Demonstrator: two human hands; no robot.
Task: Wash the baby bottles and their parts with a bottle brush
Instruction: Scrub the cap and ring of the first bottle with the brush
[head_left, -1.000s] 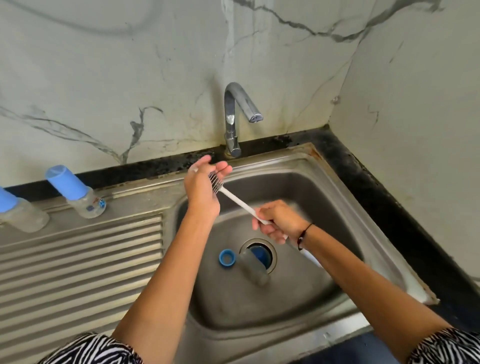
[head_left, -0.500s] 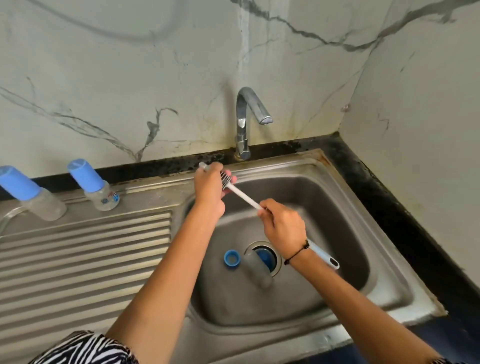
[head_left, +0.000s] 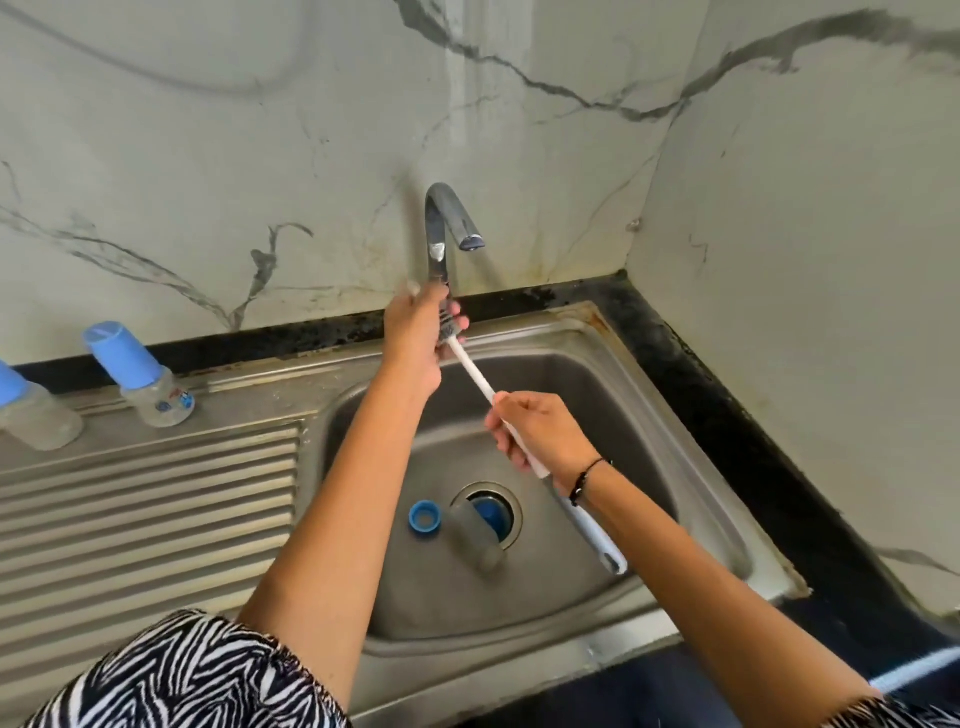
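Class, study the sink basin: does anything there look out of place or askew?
Yes. A clear bottle lies tipped on its side across the drain, and a loose blue ring sits apart beside it on the basin floor.

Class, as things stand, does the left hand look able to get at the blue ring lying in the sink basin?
Probably not straight away: the left hand is wrapped round the brush head, though nothing covers the blue ring.

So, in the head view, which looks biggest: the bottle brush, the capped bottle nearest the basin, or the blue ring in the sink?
1. Bottle brush, longest.
2. Capped bottle.
3. Blue ring, smallest, though distances from the camera differ.
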